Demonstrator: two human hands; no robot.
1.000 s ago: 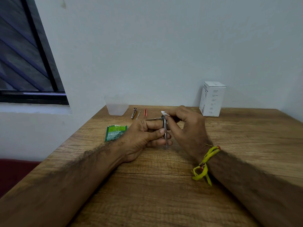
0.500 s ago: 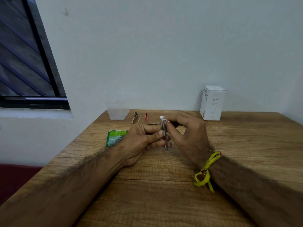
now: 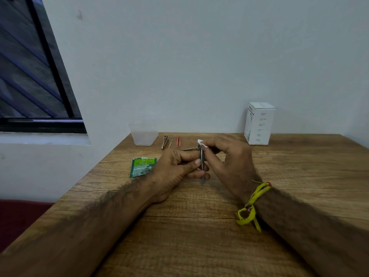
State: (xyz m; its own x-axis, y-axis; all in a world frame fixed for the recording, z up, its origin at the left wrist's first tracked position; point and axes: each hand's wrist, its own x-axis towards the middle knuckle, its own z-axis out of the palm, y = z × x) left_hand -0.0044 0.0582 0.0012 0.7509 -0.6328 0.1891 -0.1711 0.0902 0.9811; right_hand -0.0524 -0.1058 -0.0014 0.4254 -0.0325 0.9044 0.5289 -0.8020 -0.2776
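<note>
The left hand [image 3: 175,166] gripped the upright metal tweezers [image 3: 202,164] while the right hand [image 3: 225,156] pinched a white wipe [image 3: 201,142] at their top.

A clear plastic cup [image 3: 143,135] stands at the far left corner of a wooden table [image 3: 199,236] set against a pale wall [image 3: 199,56], with a bundle of metal tools [image 3: 165,142] and red tweezers [image 3: 178,141] lying just beside it along the far edge. A torn green sachet [image 3: 142,166] lies flat near the left edge, while a white box [image 3: 259,123] stands upright at the far edge, well apart to the right. A dark-framed window [image 3: 30,76] fills the upper left.
</note>
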